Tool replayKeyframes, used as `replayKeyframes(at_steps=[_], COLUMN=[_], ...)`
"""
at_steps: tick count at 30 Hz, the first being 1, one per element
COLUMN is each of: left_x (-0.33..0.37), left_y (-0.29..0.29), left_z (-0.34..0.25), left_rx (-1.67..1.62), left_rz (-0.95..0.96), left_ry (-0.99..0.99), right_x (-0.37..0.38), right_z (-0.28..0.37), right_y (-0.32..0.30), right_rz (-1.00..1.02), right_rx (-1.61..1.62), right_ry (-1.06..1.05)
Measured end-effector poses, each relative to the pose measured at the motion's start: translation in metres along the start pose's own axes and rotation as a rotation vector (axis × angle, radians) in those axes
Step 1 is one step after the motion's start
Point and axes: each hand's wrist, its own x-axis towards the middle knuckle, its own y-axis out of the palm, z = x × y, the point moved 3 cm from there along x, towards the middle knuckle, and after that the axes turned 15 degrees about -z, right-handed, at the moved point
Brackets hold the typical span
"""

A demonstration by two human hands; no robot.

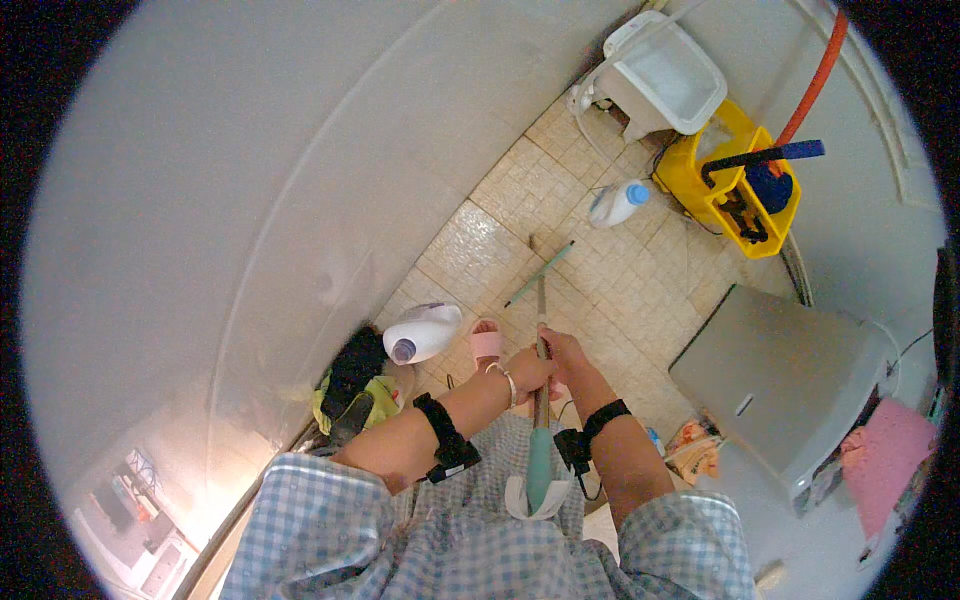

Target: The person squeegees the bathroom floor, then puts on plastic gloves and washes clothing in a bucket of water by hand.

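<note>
Both my hands are closed round the pole of a long-handled floor squeegee (539, 460). My left hand (532, 369) wraps it, with a white bracelet at the wrist. Right beside it, slightly farther along the pole, is my right hand (565, 354). The green grip end with a pale hook points back toward my body. At the far end the thin green blade (541, 273) lies slanted on the tiled floor (490, 235). A pink slipper (486, 340) shows just left of the pole, and part of my grip is hidden behind the left wrist.
Left of the slipper stands a white bottle (424, 332), near a dark and yellow-green bundle (357, 385). Farther off are a blue-capped bottle (620, 204), a yellow mop bucket (690, 170) and a white basin (668, 80). A grey box-shaped appliance (775, 370) occupies the right.
</note>
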Motion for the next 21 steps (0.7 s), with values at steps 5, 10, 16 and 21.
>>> replayKeyframes(at_steps=[5, 10, 16, 21], left_x=[0.014, 0.025, 0.003, 0.081], left_y=[0.003, 0.003, 0.004, 0.003], left_z=[0.005, -0.003, -0.019, 0.015], left_rx=[0.075, 0.440, 0.378, 0.439], left_rz=[-0.013, -0.141, -0.136, -0.213], left_ry=[0.109, 0.438, 0.359, 0.609], right_x=[0.005, 0.007, -0.017, -0.050], right_z=[0.001, 0.007, 0.029, 0.046], right_y=[-0.002, -0.001, 0.000, -0.010], right_rz=[-0.009, 0.058, -0.038, 0.005], right_rx=[-0.040, 0.000, -0.164, -0.248], right_ry=[-0.016, -0.063, -0.119, -0.095])
